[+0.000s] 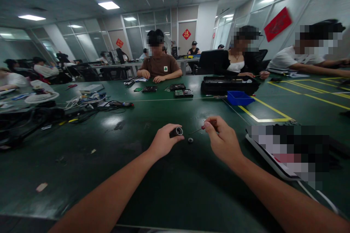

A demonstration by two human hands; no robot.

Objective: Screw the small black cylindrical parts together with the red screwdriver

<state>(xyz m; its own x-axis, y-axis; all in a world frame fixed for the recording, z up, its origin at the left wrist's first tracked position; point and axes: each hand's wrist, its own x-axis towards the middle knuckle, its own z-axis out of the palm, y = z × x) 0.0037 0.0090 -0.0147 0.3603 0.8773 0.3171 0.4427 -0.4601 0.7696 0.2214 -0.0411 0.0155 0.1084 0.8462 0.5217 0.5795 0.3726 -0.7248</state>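
Observation:
My left hand is closed around a short black tube that looks like a flashlight body, its silver-rimmed round end facing right. In my right hand is a screwdriver with a red handle, pinched between thumb and fingers. Its thin shaft points left toward the tube, with a gap between them. A small dark round part with a light rim lies on the green table between my hands, just below the screwdriver's tip.
Circuit boards and drives lie ahead, before a person in a brown shirt. A blue bin stands by a black case. Tangled cables spread at left. A partly blurred white-edged device sits near my right arm.

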